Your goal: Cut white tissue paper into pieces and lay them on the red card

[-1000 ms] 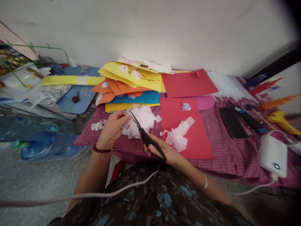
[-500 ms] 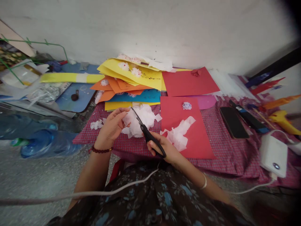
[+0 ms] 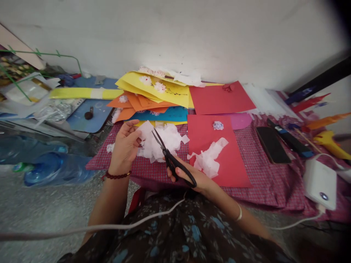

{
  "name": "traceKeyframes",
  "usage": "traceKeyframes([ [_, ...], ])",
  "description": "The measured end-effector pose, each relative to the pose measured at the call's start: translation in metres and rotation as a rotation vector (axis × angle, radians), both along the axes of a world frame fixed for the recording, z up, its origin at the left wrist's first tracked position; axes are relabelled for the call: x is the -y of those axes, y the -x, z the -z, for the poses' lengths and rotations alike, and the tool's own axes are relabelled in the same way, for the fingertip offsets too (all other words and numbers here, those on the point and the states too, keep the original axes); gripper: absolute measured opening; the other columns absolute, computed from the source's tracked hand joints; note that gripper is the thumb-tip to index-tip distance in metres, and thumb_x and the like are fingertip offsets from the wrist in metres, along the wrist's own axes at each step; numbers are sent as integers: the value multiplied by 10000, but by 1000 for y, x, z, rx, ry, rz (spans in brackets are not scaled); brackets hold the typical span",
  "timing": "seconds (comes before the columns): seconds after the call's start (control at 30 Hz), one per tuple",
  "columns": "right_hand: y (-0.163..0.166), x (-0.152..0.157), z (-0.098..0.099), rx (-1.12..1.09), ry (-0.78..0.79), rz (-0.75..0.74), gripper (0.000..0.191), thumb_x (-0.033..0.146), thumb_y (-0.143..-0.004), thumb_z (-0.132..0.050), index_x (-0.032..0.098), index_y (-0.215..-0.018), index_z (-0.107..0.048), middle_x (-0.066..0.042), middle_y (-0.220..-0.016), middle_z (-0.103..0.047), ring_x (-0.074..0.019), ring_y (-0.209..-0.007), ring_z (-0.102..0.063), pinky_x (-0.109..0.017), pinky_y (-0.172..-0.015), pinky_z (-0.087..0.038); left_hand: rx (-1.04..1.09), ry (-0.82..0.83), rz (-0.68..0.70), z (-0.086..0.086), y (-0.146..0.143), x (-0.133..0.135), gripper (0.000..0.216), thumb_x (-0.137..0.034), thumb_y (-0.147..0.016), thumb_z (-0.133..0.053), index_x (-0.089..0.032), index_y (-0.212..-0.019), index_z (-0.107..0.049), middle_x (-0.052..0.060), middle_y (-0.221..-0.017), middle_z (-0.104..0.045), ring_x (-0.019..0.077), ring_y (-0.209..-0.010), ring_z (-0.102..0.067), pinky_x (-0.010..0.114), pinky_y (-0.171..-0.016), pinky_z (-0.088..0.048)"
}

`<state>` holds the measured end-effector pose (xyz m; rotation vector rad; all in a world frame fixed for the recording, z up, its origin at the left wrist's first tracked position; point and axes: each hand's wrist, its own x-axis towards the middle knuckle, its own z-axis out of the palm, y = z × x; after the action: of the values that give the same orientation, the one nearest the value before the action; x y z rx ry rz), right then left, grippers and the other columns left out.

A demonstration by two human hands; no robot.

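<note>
My left hand (image 3: 126, 143) pinches a small white piece of tissue paper (image 3: 146, 129) between thumb and fingers. In my right hand (image 3: 189, 173) are black-handled scissors (image 3: 168, 155), their blades slightly apart and pointing up and left beside that piece. Below both hands lies a loose heap of white tissue paper pieces (image 3: 168, 140) on the checked cloth. More crumpled white tissue paper (image 3: 210, 157) rests on a red sheet (image 3: 233, 168) to the right, with a small purple-and-white paper flower (image 3: 218, 125) above it.
Behind are yellow sheets (image 3: 164, 93) bearing paper blossoms, orange sheets (image 3: 137, 102) and another red sheet (image 3: 219, 100). On the right lie a phone (image 3: 272, 145), a black-and-blue tool (image 3: 290, 138) and a white power bank (image 3: 320, 184). Large water bottles (image 3: 55, 166) lie at left; a white cable (image 3: 109, 227) crosses my front.
My left hand has moved left and turned, and the paper piece in it now shows more fully. The scissors have drawn slightly down and away, their blades a little wider apart.
</note>
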<state>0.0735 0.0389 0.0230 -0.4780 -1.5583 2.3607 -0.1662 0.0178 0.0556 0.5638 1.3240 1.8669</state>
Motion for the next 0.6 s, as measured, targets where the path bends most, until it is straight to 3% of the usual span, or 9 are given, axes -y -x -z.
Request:
traceKeyframes([
  [0.27,3,1,-2,71,-38,48,638,667,-875,-599,154,-1250,-539,9,-812,-514,-104,-659,-481,-262,-611,-366,-9,104,198,-3,-17,-5,393,-127,-609,-770,-166,-969,-619,-52,-674,-614,71,-503,-579,173,-479,-477],
  [0.5,5,1,-1,92,-12,93,572,629,-892,-607,145,-1193,-552,47,-698,-501,-68,-491,-418,-233,-473,-269,-31,112,207,-5,-18,-5,376,-143,-614,-763,-172,-965,-632,-58,-678,-589,63,-519,-566,171,-492,-478],
  [0.6,4,1,3,23,22,29,617,668,-893,-572,151,-1230,-551,2,-794,-550,-89,-577,-485,-249,-539,-335,-38,118,196,-5,-16,-6,364,-142,-606,-751,-177,-948,-631,-52,-678,-593,66,-503,-560,176,-479,-463],
])
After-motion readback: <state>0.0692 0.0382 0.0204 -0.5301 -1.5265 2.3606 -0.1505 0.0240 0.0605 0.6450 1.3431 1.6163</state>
